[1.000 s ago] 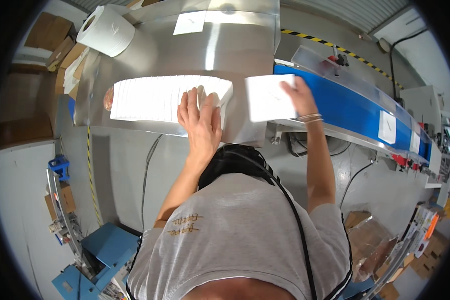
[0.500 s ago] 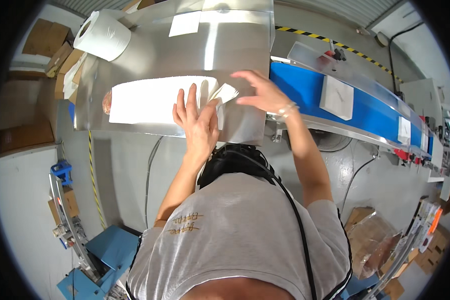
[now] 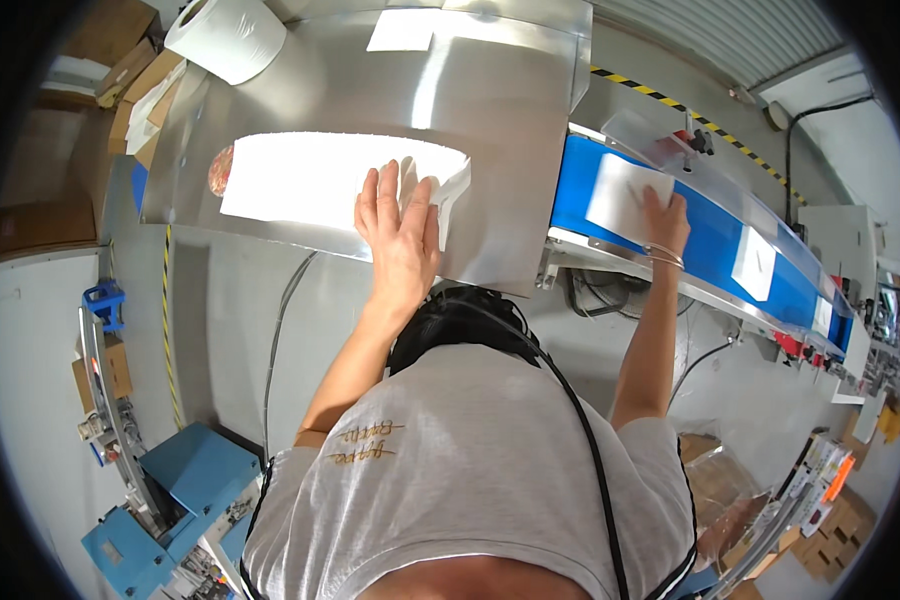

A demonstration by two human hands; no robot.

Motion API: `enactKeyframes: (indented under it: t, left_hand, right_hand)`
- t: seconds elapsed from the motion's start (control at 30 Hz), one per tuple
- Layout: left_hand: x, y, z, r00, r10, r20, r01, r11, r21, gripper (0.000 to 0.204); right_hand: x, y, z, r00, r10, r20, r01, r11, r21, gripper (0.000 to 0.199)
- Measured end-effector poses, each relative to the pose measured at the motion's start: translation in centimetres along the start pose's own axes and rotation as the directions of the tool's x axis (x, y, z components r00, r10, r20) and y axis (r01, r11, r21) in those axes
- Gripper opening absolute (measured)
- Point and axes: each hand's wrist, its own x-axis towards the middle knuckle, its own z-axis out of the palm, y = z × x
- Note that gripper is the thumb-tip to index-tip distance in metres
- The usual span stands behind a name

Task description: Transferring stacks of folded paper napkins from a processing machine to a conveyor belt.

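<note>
A long row of white folded sheets (image 3: pixel 310 180) lies along the metal table, with a round, mottled reddish piece (image 3: pixel 220 172) against its left end. My left hand (image 3: pixel 400 225) rests on the right part of the row, fingers stretched out and a little apart. Beyond the fingertips, the last sheets lean over loosely. Over the blue conveyor belt (image 3: pixel 582 160), my right hand (image 3: pixel 667 222) grips the right edge of a folded white sheet bundle (image 3: pixel 615 200) lying on the belt. Some of its fingers are hidden from view.
Farther along the belt lie another white bundle (image 3: pixel 754 262) and a smaller white one (image 3: pixel 822 316). A clear guard (image 3: pixel 740 205) runs along the belt's far side. On the table stand a large white roll (image 3: pixel 228 40) and a flat white sheet (image 3: pixel 401 30). Cardboard boxes are at far left.
My right hand has moved right from the row's end to the belt, where a white bundle now lies under it. The earlier belt bundles have shifted farther along. My left hand stays on the row.
</note>
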Motion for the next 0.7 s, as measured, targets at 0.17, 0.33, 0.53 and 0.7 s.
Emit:
enactKeyframes:
  t: [0.17, 0.33, 0.53, 0.7]
  left_hand:
    - [0.2, 0.5, -0.4, 1.0, -0.011, 0.009, 0.011, 1.0, 0.01, 0.03]
    - [0.1, 0.2, -0.1, 0.999, 0.035, 0.026, -0.036, 0.999, 0.03, 0.03]
    - [0.4, 0.9, -0.8, 0.995, 0.06, 0.074, -0.061, 0.998, 0.019, 0.03]
    - [0.3, -0.5, -0.8, 0.998, -0.056, -0.004, 0.056, 0.998, 0.021, 0.037]
  right_hand:
    - [-2.3, -4.2, 0.1, 0.773, -0.634, -0.022, 0.634, 0.774, -0.012, 0.047]
    - [-7.6, -13.2, 3.9, 0.477, -0.734, 0.484, 0.433, 0.675, 0.598, 0.047]
    - [-7.0, -13.9, 6.7, 0.227, -0.892, 0.392, 0.62, 0.442, 0.648, 0.034]
    - [-5.1, -8.8, 4.8, 0.693, -0.513, 0.506, -0.038, 0.675, 0.737, 0.035]
